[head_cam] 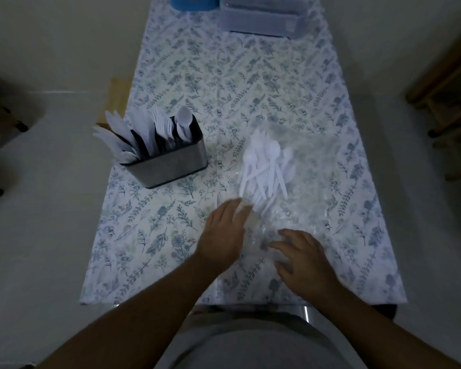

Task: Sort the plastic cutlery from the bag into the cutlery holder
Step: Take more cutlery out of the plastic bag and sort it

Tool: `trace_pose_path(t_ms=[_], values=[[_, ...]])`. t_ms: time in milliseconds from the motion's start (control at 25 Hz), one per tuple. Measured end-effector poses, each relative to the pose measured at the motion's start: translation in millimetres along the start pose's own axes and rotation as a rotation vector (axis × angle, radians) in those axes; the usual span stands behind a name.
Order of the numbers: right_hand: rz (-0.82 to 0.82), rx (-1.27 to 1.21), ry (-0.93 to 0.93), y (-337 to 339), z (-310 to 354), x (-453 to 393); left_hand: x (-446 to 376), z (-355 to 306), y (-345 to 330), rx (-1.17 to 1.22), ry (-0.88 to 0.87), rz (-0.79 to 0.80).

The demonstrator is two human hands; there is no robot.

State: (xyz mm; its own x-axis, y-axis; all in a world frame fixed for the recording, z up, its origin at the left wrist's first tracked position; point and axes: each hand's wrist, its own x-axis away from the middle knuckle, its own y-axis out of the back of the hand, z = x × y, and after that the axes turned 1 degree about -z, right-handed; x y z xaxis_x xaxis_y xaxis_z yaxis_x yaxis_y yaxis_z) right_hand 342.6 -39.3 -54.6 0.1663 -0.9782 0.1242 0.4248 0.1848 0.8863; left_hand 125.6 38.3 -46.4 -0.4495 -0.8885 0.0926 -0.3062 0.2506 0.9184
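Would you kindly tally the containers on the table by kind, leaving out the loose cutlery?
Metal cutlery holder: 1
Clear plastic bag of white cutlery: 1
Clear plastic bins at the far edge: 1 stack, number unclear
Blue container: 1
Total: 4

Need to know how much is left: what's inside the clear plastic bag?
The clear plastic bag holds a pile of white plastic cutlery; spoons and a fork show on top. Pieces underneath are covered, so no count. Both hands are at its near end.
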Motion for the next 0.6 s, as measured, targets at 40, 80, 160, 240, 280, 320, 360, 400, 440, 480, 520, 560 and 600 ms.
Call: trace_pose_path(t_ms=[40, 80, 160, 240, 280, 320, 360, 400, 440, 480, 520, 560, 600], values=[[-0.013, 0.003, -0.035, -1.7, -0.4, 2.7, 13.2, 1.9, -5.4, 0.012, -0.115, 0.036], [-0.015, -0.004, -0.07, -2.2, 0.1, 5.0, 30.7, 5.8, -9.4, -0.012, -0.256, 0.089], [-0.013, -0.009, -0.082, -3.8, 2.0, 8.3, 54.5, 18.6, -19.0, -0.099, -0.377, 0.123], [-0.005, 0.003, -0.047, -6.3, 8.9, 6.8, 61.3, 23.5, -25.0, -0.13, -0.247, 0.062], [-0.018, -0.004, -0.039, -7.2, 13.0, 3.6, 62.6, 21.2, -24.5, -0.135, -0.165, 0.04], [-0.032, -0.025, -0.043, -7.4, 17.9, -1.2, 64.3, 16.3, -22.1, -0.138, -0.106, 0.024], [-0.044, -0.051, -0.046, -7.7, 22.6, -6.9, 67.1, 12.3, -19.8, -0.136, -0.078, 0.002], [-0.04, -0.069, -0.044, -8.4, 27.0, -12.4, 72.1, 8.8, -19.0, -0.129, -0.073, -0.014], [-0.021, -0.083, -0.04, -9.4, 29.5, -16.9, 77.3, 6.6, -19.4, -0.121, -0.085, -0.023], [0.006, -0.094, -0.049, -8.9, 31.7, -20.5, 81.9, 5.0, -19.3, -0.11, -0.11, -0.019], [0.028, -0.103, -0.055, -9.1, 32.5, -23.4, 85.0, 3.8, -19.2, -0.107, -0.134, -0.005], [0.039, -0.108, -0.062, -8.5, 32.8, -26.1, 85.9, 2.7, -19.6, -0.114, -0.148, 0.01], [0.051, -0.107, -0.065, -8.4, 32.7, -28.8, 85.2, 2.3, -20.9, -0.128, -0.148, 0.018]])
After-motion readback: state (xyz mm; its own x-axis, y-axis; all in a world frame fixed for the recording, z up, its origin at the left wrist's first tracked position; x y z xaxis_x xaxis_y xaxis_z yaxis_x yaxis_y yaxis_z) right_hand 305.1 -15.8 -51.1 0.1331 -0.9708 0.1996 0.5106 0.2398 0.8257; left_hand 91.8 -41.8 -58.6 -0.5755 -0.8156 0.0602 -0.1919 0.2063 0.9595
